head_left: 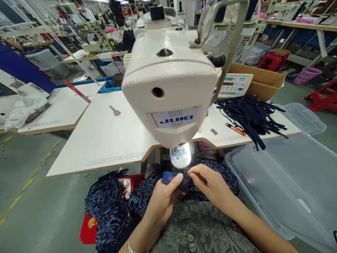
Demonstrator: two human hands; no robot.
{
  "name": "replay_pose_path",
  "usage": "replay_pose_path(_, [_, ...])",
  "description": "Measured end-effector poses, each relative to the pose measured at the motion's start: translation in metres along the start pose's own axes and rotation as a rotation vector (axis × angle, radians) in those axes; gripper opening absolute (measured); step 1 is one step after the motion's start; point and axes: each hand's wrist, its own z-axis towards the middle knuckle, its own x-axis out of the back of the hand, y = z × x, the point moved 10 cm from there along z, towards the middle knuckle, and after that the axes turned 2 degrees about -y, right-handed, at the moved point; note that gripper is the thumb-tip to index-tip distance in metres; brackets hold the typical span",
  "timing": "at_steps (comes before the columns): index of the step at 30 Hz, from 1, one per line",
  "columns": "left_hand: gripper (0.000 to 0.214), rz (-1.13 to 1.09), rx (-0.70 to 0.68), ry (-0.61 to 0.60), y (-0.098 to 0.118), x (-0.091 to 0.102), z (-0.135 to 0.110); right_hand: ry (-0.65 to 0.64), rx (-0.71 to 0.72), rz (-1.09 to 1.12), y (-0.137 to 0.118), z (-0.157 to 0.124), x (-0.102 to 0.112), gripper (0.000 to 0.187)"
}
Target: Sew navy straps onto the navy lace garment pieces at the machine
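My left hand (166, 196) is closed on a small navy fabric piece (170, 177), the thumb pressed on top of it. At the piece's right edge, my right hand (207, 181) pinches with thumb and forefinger; what lies between those fingertips is too small to make out. Both hands are just below the lit needle area (180, 157) of a white JUKI sewing machine (171, 80). Dark blue patterned fabric (142, 196) spreads behind and under the hands, and more of it hangs at the left.
A white sewing table (105, 133) flanks the machine. On its right lie navy straps (250, 112), orange-handled thread snips (237, 130) and a control panel (235, 85). A clear plastic bin (286, 175) stands at the right, a red stool (88, 230) at the lower left.
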Motion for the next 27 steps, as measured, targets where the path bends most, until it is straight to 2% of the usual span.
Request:
replay_pose_path(3, [0.024, 0.001, 0.0, 0.054, 0.001, 0.004, 0.001, 0.041, 0.091, -0.145, -0.011, -0.005, 0.003, 0.014])
replay_pose_path(7, [0.026, 0.026, -0.019, 0.067, 0.004, 0.003, 0.0, 0.094, 0.215, -0.285, -0.023, -0.008, 0.001, 0.018])
replay_pose_path(13, [0.028, 0.208, -0.112, 0.077, 0.008, 0.007, -0.001, 0.077, 0.319, -0.58, -0.037, -0.01, -0.01, 0.02])
replay_pose_path(16, [0.027, 0.216, -0.123, 0.081, 0.009, 0.007, -0.001, 0.096, 0.359, -0.688, -0.043, -0.009, -0.014, 0.02])
replay_pose_path(19, [0.028, 0.111, -0.087, 0.077, 0.008, 0.005, -0.002, 0.13, 0.26, -0.499, -0.031, -0.001, -0.006, 0.021])
replay_pose_path(23, [0.027, 0.011, -0.049, 0.027, 0.008, -0.001, -0.003, 0.208, -0.032, -0.026, 0.011, 0.009, 0.016, 0.014])
replay_pose_path(27, [0.026, 0.002, -0.039, 0.004, 0.008, -0.003, -0.002, 0.067, -0.204, 0.326, 0.031, 0.009, 0.008, 0.009])
